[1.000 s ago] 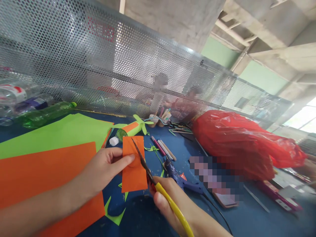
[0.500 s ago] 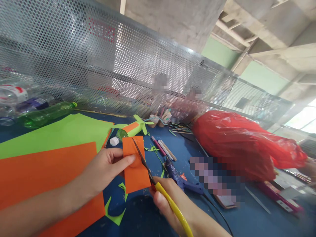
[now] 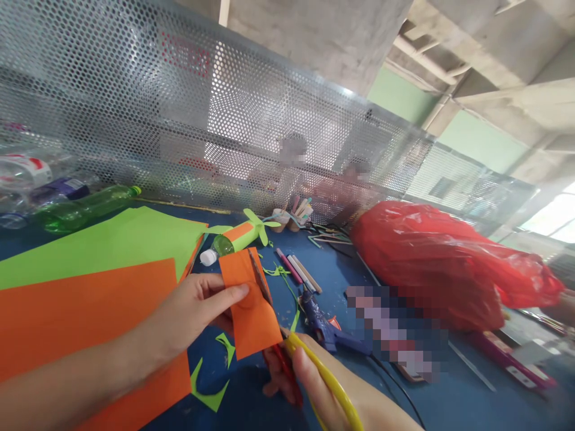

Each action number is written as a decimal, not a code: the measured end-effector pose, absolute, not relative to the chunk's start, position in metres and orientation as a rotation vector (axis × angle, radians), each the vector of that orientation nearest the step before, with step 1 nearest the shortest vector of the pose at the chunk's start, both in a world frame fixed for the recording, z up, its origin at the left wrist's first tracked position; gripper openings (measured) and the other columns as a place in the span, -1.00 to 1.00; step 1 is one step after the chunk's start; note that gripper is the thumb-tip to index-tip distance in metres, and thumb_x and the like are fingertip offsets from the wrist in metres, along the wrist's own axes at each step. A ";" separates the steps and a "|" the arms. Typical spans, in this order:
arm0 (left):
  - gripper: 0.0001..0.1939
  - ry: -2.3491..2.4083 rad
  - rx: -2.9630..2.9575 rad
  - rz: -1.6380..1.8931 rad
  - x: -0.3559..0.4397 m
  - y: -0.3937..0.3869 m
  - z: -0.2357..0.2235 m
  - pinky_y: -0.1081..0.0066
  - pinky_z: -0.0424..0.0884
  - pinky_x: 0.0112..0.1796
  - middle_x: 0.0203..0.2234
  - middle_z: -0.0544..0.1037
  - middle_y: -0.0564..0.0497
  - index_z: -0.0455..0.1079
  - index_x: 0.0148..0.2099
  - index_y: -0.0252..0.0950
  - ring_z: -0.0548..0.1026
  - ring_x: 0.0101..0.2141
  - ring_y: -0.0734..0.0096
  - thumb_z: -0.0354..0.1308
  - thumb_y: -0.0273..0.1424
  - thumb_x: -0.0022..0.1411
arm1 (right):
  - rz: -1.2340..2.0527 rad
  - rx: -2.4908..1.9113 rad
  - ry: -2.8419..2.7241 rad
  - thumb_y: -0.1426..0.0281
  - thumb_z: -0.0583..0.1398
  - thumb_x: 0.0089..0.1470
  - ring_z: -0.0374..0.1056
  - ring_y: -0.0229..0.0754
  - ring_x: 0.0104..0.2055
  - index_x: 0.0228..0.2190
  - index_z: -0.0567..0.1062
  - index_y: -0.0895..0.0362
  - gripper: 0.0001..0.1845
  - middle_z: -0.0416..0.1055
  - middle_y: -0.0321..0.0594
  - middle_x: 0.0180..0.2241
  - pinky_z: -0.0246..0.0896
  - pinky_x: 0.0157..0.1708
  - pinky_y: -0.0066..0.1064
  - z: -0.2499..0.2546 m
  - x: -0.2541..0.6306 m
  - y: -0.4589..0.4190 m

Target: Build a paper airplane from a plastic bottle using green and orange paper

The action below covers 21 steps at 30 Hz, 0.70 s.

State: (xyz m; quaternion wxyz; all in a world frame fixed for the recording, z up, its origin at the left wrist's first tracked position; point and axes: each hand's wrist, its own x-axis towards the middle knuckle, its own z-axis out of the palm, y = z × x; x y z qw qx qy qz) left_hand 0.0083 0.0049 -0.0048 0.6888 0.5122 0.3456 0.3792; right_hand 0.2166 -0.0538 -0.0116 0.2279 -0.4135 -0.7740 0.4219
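Note:
My left hand pinches a small orange paper rectangle between thumb and fingers, holding it above the blue table. My right hand grips scissors with one yellow and one red handle. The scissors are spread apart, with a blade lying over the right side of the orange piece. Just behind the paper lies a green bottle craft wrapped in green and orange paper, with a white cap and a green paper propeller.
Orange and green sheets lie at left, with a green bottle behind. Green scraps, markers and a blue glue gun surround my hands. A red plastic bag fills the right; a perforated metal screen stands behind.
The scissors have opened wider, showing the red handle, and my right hand has moved slightly right and down. The orange piece has tilted in my left hand.

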 end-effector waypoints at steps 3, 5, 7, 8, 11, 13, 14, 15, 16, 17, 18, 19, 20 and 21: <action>-0.73 0.761 1.159 0.835 0.009 0.003 -0.003 0.54 0.41 -0.48 -0.55 0.59 0.06 0.53 -0.42 -0.29 0.49 -0.54 0.51 0.24 -0.17 0.05 | 1.152 -1.122 -2.136 -0.05 -0.28 0.24 0.18 -0.28 -0.51 -0.35 0.26 0.12 -0.41 0.18 -0.30 -0.51 0.27 -0.43 -0.41 -0.011 0.217 -0.054; -0.73 0.770 1.176 0.828 0.010 0.001 -0.001 0.55 0.41 -0.48 -0.55 0.59 0.06 0.53 -0.43 -0.29 0.48 -0.54 0.52 0.24 -0.16 0.04 | 1.113 -1.082 -2.197 -0.04 -0.27 0.24 0.17 -0.27 -0.51 -0.34 0.28 0.13 -0.41 0.20 -0.28 -0.49 0.29 -0.37 -0.39 -0.008 0.218 -0.053; -0.71 0.794 1.195 0.828 0.011 0.001 0.001 0.54 0.42 -0.47 -0.55 0.59 0.05 0.53 -0.44 -0.30 0.48 -0.54 0.50 0.25 -0.15 0.02 | 1.066 -1.045 -2.270 -0.02 -0.25 0.25 0.17 -0.27 -0.51 -0.31 0.32 0.14 -0.41 0.23 -0.26 -0.47 0.29 -0.30 -0.36 -0.003 0.219 -0.052; -0.70 0.808 1.207 0.829 0.011 0.000 0.002 0.53 0.42 -0.48 -0.55 0.59 0.04 0.53 -0.44 -0.31 0.48 -0.54 0.50 0.25 -0.14 0.01 | 1.052 -1.034 -2.291 -0.01 -0.25 0.26 0.17 -0.27 -0.51 -0.29 0.34 0.15 -0.41 0.24 -0.26 -0.47 0.29 -0.28 -0.35 -0.001 0.220 -0.051; -0.71 0.833 1.261 0.840 0.011 -0.001 0.004 0.53 0.41 -0.49 -0.56 0.58 0.04 0.52 -0.47 -0.31 0.46 -0.57 0.51 0.23 -0.15 0.02 | 1.058 -1.031 -2.293 0.02 -0.25 0.27 0.19 -0.26 -0.50 -0.25 0.36 0.15 -0.41 0.26 -0.26 -0.47 0.30 -0.25 -0.34 0.002 0.221 -0.050; -0.73 0.818 1.307 0.850 0.011 -0.001 0.004 0.55 0.40 -0.50 -0.59 0.56 0.07 0.51 -0.48 -0.29 0.44 -0.59 0.54 0.21 -0.18 0.04 | 1.069 -1.035 -2.287 0.02 -0.24 0.27 0.19 -0.26 -0.51 -0.25 0.36 0.15 -0.42 0.26 -0.27 -0.48 0.31 -0.25 -0.35 0.001 0.222 -0.050; -0.74 0.808 1.324 0.855 0.011 -0.001 0.003 0.56 0.40 -0.51 -0.60 0.55 0.09 0.51 -0.48 -0.29 0.43 -0.60 0.55 0.20 -0.19 0.05 | 1.074 -1.036 -2.283 0.02 -0.24 0.27 0.19 -0.27 -0.51 -0.26 0.36 0.15 -0.43 0.25 -0.28 -0.48 0.32 -0.24 -0.35 -0.001 0.222 -0.050; -0.75 0.799 1.335 0.856 0.011 -0.001 0.002 0.56 0.40 -0.51 -0.60 0.55 0.10 0.51 -0.48 -0.28 0.43 -0.60 0.56 0.20 -0.20 0.07 | 1.080 -1.035 -2.277 0.03 -0.24 0.28 0.18 -0.27 -0.51 -0.27 0.35 0.14 -0.43 0.24 -0.29 -0.49 0.32 -0.24 -0.34 -0.003 0.222 -0.051; -0.75 0.791 1.344 0.857 0.011 -0.001 0.001 0.56 0.40 -0.50 -0.59 0.55 0.10 0.52 -0.47 -0.27 0.43 -0.59 0.56 0.19 -0.21 0.08 | 1.091 -1.034 -2.268 0.02 -0.23 0.27 0.18 -0.27 -0.51 -0.29 0.34 0.14 -0.44 0.22 -0.30 -0.50 0.33 -0.24 -0.34 -0.005 0.222 -0.051; -0.76 0.786 1.351 0.858 0.011 -0.001 0.001 0.56 0.40 -0.50 -0.58 0.55 0.10 0.52 -0.46 -0.27 0.44 -0.58 0.55 0.18 -0.21 0.09 | 1.103 -1.039 -2.248 0.02 -0.22 0.27 0.18 -0.28 -0.51 -0.31 0.34 0.14 -0.45 0.20 -0.31 -0.51 0.34 -0.25 -0.34 -0.007 0.221 -0.052; -0.76 0.785 1.355 0.860 0.010 -0.001 0.000 0.56 0.40 -0.50 -0.57 0.56 0.09 0.52 -0.45 -0.26 0.44 -0.58 0.54 0.17 -0.22 0.10 | 1.118 -1.052 -2.211 0.01 -0.22 0.27 0.17 -0.28 -0.50 -0.33 0.33 0.14 -0.45 0.17 -0.32 -0.51 0.34 -0.25 -0.34 -0.009 0.220 -0.052; -0.75 0.783 1.359 0.862 0.010 -0.001 0.000 0.56 0.40 -0.50 -0.56 0.56 0.09 0.53 -0.45 -0.26 0.45 -0.57 0.54 0.17 -0.22 0.11 | 1.139 -1.066 -2.167 0.00 -0.22 0.26 0.16 -0.28 -0.50 -0.34 0.32 0.14 -0.44 0.15 -0.34 -0.52 0.35 -0.26 -0.35 -0.011 0.219 -0.053; -0.75 0.779 1.360 0.861 0.010 -0.001 0.000 0.55 0.40 -0.50 -0.56 0.57 0.08 0.53 -0.45 -0.26 0.45 -0.58 0.53 0.16 -0.21 0.12 | 1.160 -1.079 -2.124 -0.01 -0.22 0.25 0.15 -0.29 -0.50 -0.35 0.31 0.13 -0.44 0.12 -0.35 -0.52 0.36 -0.27 -0.35 -0.013 0.219 -0.053; -0.75 0.776 1.358 0.859 0.010 -0.001 0.000 0.54 0.40 -0.50 -0.55 0.57 0.07 0.54 -0.45 -0.25 0.45 -0.58 0.52 0.16 -0.21 0.13 | 1.173 -1.086 -2.092 -0.02 -0.22 0.25 0.14 -0.29 -0.50 -0.36 0.30 0.13 -0.44 0.10 -0.36 -0.53 0.37 -0.28 -0.36 -0.014 0.218 -0.054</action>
